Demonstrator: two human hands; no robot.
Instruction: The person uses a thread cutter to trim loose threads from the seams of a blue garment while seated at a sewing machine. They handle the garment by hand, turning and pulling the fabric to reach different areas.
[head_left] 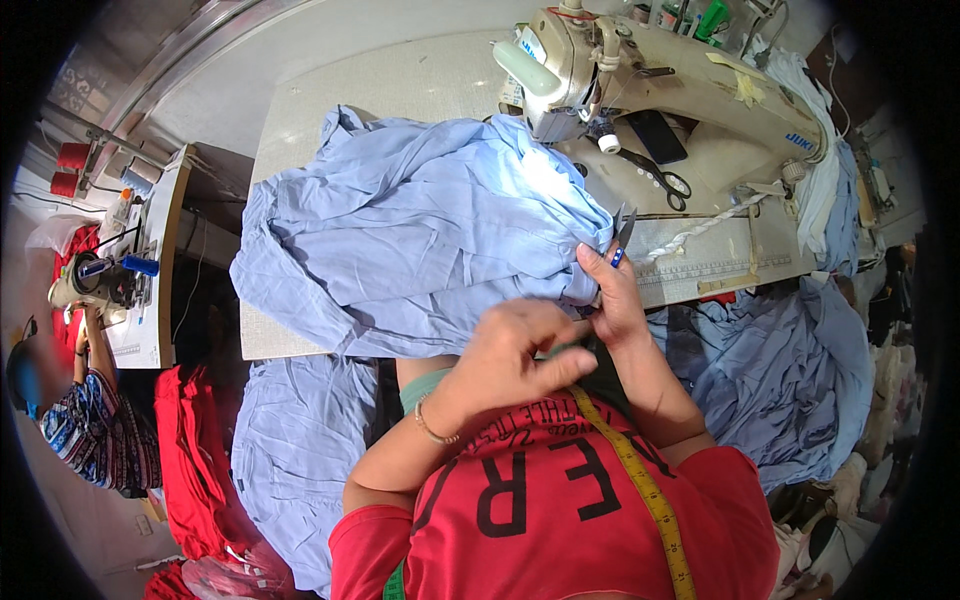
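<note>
A light blue cloth garment (400, 230) lies crumpled over the sewing table, its right end brightly lit beneath the sewing machine head. At that end my right hand (618, 300) is closed on a small pair of thread snips (624, 240) with a blue grip, blades pointing up and away. Its thumb presses against the garment's edge. My left hand (520, 345) hovers just left of it, above the near edge of the cloth, slightly blurred. Thumb and fingers are apart there, and I see nothing held between them.
Behind the garment stands a sewing machine (690, 90); black scissors (660, 182) and a phone (657, 136) lie by it. Blue cloth piles (770, 370) hang at right. A yellow tape measure (640, 475) drapes over my red shirt. At far left, another person (100, 430) works at a machine.
</note>
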